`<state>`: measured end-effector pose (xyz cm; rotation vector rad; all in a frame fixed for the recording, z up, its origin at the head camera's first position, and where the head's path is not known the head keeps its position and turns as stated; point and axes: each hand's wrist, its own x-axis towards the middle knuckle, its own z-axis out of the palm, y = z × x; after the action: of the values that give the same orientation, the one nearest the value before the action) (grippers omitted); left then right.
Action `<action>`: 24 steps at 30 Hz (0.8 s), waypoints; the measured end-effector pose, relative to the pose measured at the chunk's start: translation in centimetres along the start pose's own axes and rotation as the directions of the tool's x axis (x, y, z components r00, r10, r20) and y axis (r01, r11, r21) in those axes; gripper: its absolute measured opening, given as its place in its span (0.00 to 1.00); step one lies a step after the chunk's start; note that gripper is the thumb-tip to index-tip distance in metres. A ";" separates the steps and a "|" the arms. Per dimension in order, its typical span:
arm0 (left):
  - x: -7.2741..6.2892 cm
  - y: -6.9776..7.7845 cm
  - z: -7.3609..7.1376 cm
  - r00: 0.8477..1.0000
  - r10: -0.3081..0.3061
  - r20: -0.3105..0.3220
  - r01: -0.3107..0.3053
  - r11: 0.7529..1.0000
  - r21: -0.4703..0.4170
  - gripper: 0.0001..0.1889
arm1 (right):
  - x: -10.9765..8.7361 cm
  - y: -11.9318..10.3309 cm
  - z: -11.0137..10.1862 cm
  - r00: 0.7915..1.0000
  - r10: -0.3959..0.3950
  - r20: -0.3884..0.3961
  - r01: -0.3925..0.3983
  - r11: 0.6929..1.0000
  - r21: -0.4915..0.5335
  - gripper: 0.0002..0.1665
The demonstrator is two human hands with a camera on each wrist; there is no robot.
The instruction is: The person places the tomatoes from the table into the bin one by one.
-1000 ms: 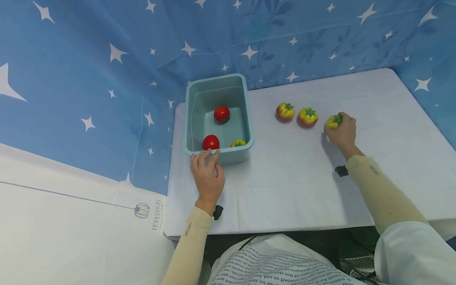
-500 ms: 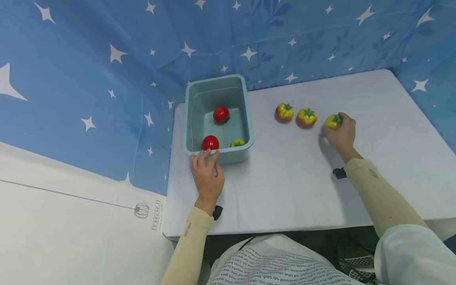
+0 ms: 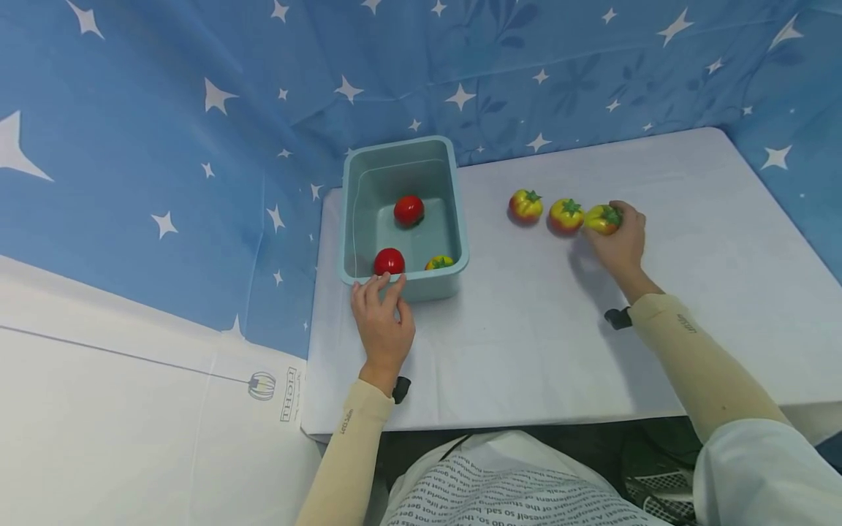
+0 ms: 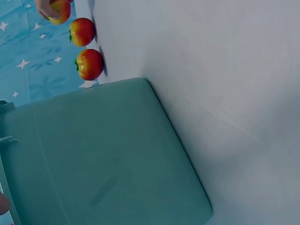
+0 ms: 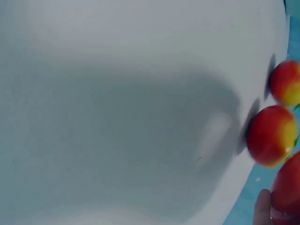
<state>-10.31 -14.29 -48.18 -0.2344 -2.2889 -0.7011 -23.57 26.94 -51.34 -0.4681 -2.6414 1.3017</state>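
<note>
In the head view my right hand (image 3: 626,245) grips a yellow-and-red tomato (image 3: 599,219) with a green leafy top. The right wrist view shows one finger (image 5: 262,208) against the red underside of that tomato. Close to its left sits a second such tomato (image 3: 566,217), and a third tomato (image 3: 525,207) lies further left. My left hand (image 3: 384,325) rests its fingertips on the near rim of a blue-green bin (image 3: 429,287). Inside are a red tomato (image 3: 409,211), another red tomato (image 3: 389,261) and a yellow one (image 3: 439,263) partly hidden by the rim.
A white cloth covers the table (image 3: 520,351). Behind and to the left hangs a blue curtain (image 3: 250,146) with white stars, close to the bin's back. The table's front edge runs just before the person's body.
My right hand has moved left with its tomato, which now comes right up to the middle tomato. The left hand and the bin have stayed in place.
</note>
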 end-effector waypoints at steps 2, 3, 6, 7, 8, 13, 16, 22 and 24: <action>0.1 0.0 0.0 1.000 0.001 0.005 -0.001 1.000 0.004 0.17 | -0.3 -0.7 0.2 0.999 -0.032 -0.014 0.033 0.999 0.018 0.44; 0.1 0.0 -0.1 1.000 0.003 0.007 -0.003 1.000 0.006 0.17 | -0.4 -1.1 0.3 0.999 -0.047 -0.018 0.048 0.999 0.025 0.44; 0.3 0.1 -0.2 1.000 0.000 0.020 -0.001 1.000 0.012 0.17 | -0.7 -2.3 0.7 0.997 -0.081 -0.020 0.082 0.995 0.052 0.43; 0.3 0.2 -0.3 1.000 -0.001 0.026 0.000 1.000 0.016 0.17 | -0.8 -2.7 0.9 0.996 -0.090 -0.018 0.091 0.994 0.057 0.43; 0.4 0.2 -0.3 0.999 -0.002 0.033 0.001 1.000 0.020 0.17 | -0.9 -3.0 1.0 0.995 -0.100 -0.015 0.101 0.993 0.063 0.42; 0.7 0.6 -0.8 0.998 0.005 0.061 -0.007 0.999 0.036 0.17 | -1.4 -4.8 1.4 0.991 -0.135 0.015 0.133 0.986 0.102 0.43; 0.9 0.8 -1.0 0.997 0.011 0.076 -0.013 0.999 0.037 0.16 | -1.8 -5.9 1.5 0.987 -0.156 0.032 0.152 0.981 0.118 0.43; 1.3 1.1 -1.7 0.994 0.013 0.110 -0.020 0.998 0.061 0.15 | -2.3 -8.6 2.2 0.976 -0.217 0.027 0.210 0.965 0.160 0.41; 1.4 1.2 -1.9 0.994 0.014 0.110 -0.021 0.998 0.065 0.15 | -2.4 -9.8 2.6 0.971 -0.237 0.024 0.228 0.954 0.194 0.41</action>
<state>-9.75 -14.38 -45.57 -0.2672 -2.4073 -0.6156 -24.11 18.53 -45.13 -0.0957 -2.4815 1.4823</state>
